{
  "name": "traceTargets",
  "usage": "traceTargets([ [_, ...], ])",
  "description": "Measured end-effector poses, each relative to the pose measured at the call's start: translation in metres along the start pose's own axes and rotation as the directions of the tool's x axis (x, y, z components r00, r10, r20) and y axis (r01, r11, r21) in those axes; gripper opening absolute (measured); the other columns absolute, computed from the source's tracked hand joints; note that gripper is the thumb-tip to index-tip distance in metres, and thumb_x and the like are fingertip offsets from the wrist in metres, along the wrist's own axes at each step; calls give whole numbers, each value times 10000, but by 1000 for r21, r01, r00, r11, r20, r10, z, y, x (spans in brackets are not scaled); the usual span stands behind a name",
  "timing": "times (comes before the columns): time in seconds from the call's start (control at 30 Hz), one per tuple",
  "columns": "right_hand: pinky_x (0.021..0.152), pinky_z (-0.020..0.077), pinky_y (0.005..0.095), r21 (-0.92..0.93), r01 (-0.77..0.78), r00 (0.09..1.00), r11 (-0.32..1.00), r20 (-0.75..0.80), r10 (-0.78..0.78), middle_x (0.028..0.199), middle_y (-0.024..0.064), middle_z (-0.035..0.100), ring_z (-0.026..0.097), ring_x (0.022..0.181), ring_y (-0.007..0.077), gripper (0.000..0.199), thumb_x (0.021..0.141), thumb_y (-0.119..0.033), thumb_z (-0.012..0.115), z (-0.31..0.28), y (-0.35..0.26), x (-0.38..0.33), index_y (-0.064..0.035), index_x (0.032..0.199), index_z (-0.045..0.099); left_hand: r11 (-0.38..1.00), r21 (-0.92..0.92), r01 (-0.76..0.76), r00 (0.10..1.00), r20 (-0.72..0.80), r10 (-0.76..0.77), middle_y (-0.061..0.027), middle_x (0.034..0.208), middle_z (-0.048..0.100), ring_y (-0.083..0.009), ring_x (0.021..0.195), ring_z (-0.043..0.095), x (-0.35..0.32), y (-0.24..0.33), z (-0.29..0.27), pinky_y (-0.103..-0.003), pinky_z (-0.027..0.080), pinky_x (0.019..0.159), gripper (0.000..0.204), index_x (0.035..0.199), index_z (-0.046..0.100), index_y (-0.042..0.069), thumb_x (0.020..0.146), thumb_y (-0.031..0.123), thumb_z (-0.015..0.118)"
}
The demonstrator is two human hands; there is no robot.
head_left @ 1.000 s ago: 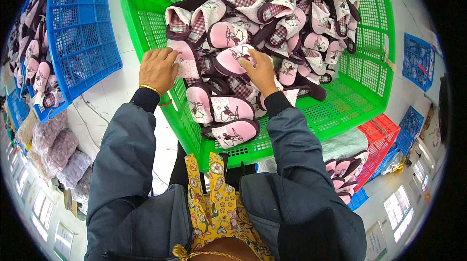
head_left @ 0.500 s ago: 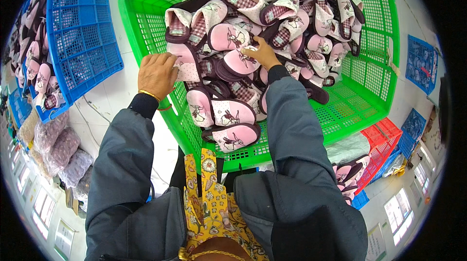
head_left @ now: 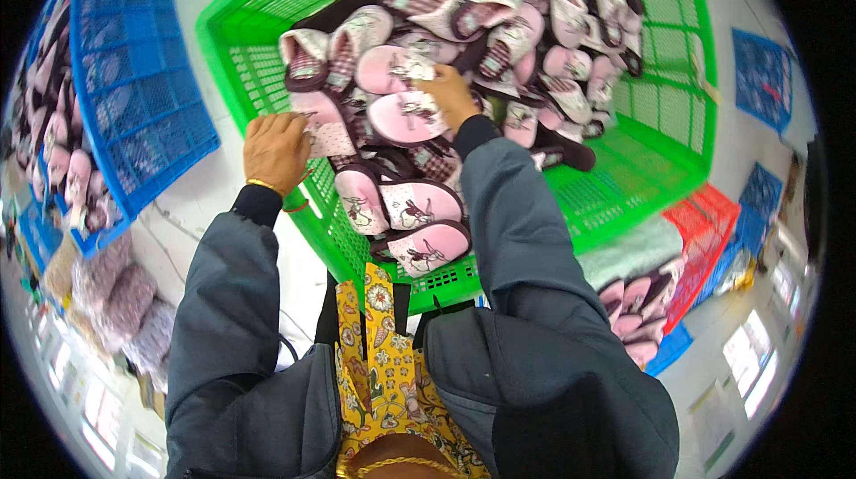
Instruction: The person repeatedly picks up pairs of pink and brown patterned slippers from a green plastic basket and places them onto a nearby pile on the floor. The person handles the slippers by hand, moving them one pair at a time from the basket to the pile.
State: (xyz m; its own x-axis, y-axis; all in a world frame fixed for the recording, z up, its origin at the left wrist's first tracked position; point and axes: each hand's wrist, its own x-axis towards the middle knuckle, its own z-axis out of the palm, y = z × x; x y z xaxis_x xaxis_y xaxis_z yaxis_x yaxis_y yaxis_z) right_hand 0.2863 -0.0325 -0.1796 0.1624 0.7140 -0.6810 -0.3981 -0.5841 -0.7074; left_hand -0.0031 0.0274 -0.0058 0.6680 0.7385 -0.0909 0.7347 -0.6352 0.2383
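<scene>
Pink-and-white slippers with dark soles and checked linings fill a green basket [head_left: 615, 194] in front of me. At the basket's left side, my left hand [head_left: 276, 151] has its fingers closed on the edge of a pink slipper with a dotted white upper [head_left: 323, 122]. My right hand [head_left: 453, 99] reaches into the pile, its fingers curled at the opening end of a pink slipper [head_left: 406, 119]. Another pink slipper [head_left: 383, 70] lies right beside it, close to the same fingertips. Below them, more slippers [head_left: 428, 247] rest near the basket's front wall.
A blue crate [head_left: 143, 78] holding similar slippers stands at the left, with filled bags [head_left: 111, 283] beneath it. At the lower right is a red crate [head_left: 704, 234] near more slippers [head_left: 637, 314]. Blue crates [head_left: 765, 78] are on the floor at far right.
My right hand has moved a little left, and the two pink slippers by it have shifted left too. My left hand stays on its slipper. The whole view has tilted slightly.
</scene>
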Motion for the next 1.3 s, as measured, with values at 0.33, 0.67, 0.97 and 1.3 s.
traceTargets([
  [0.33, 814, 471, 333, -349, 407, 777, 844, -354, -520, 1032, 144, 573, 591, 892, 217, 694, 801, -88, 661, 43, -95, -301, -19, 1390, 300, 980, 175, -93, 985, 163, 65, -62, 980, 628, -267, 971, 568, -5, 9, 3, -409, 387, 897, 270, 959, 637, 104, 789, 314, 629],
  [0.67, 836, 458, 318, -490, 411, 237, 769, -756, -610, 1143, 134, 571, 579, 971, 239, 493, 828, -52, 613, -30, -112, -549, -47, 1292, 450, 961, -259, -97, 987, 98, 126, -173, 975, 594, -364, 925, 540, -71, 16, 9, -444, 439, 842, 180, 909, 616, 26, 779, 143, 660],
  [0.97, 683, 425, 212, -366, 550, -208, 751, -931, -301, 1046, 32, 526, 467, 813, 77, 452, 853, -31, 610, -128, -57, -733, -3, 1273, 447, 989, -131, -74, 925, 362, 117, -175, 978, 593, -342, 935, 535, -144, 72, -4, -445, 444, 841, 220, 922, 631, 27, 741, 143, 676],
  [1.3, 763, 433, 221, -242, 798, -396, 552, -901, 177, 1008, 24, 562, 517, 888, 76, 347, 915, -194, 624, -258, 109, -835, -22, 1182, 486, 922, -92, -375, 832, 406, 379, -168, 930, 610, -303, 793, 594, -138, 191, 10, -406, 484, 747, 259, 935, 662, 40, 763, 234, 662],
])
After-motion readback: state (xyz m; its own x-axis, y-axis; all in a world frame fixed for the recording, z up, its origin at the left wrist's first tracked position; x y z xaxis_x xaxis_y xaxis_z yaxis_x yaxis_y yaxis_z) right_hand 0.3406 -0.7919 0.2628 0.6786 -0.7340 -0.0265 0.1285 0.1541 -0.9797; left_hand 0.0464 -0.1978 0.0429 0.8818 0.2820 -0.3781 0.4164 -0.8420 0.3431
